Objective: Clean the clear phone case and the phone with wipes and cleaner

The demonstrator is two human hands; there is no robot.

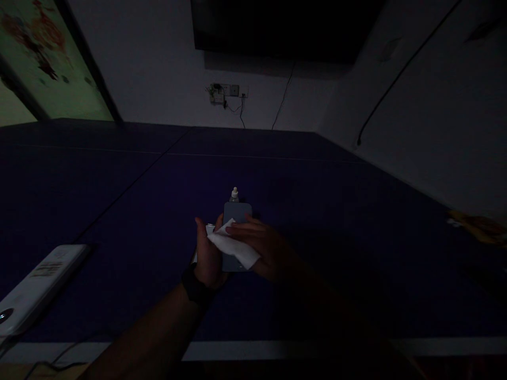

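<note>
My left hand (208, 259), with a dark band on its wrist, is closed around a smartphone (236, 211) tilted up towards me. A white wipe (237, 249) lies over the middle of the phone's flat grey face. My right hand (267, 245) presses the wipe against the phone, fingers stretched across it. Just beyond the phone's top edge stands a small clear bottle (234, 195) with a white cap, its lower part hidden. Behind my left hand a pale flat object (209, 228) shows in part; I cannot tell what it is.
A long white device (45, 279) with a cable lies at the left on the dark blue tabletop (150, 211). Wall sockets (227, 91) with cords sit under a dark screen (277, 26). A yellowish item (477, 227) rests at the far right. The room is dim.
</note>
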